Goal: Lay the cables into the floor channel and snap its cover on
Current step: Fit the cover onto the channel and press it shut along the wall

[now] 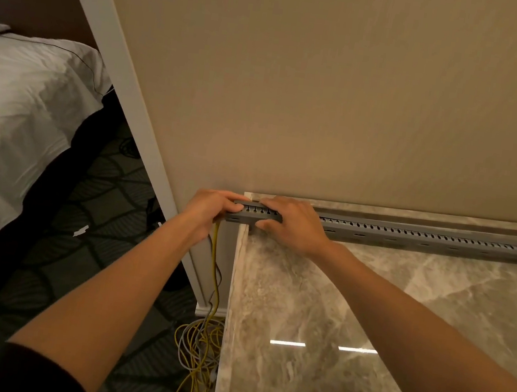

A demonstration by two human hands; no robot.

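A long grey slotted cable channel [425,239] lies on a marble surface [365,325] along the foot of a beige wall. My left hand [212,209] grips the channel's left end, where a yellow cable [216,272] and a grey cable [209,312] come out and hang down. My right hand [292,225] lies over the channel just right of that end, fingers across the top and thumb on the front side. The cables drop to a loose tangle [197,349] on the floor. No separate cover is visible.
The marble surface ends in a raised edge [233,291] on the left. A white door frame [131,106] runs diagonally beside it. Dark patterned carpet [80,238] and a bed with white linen [14,114] lie to the left.
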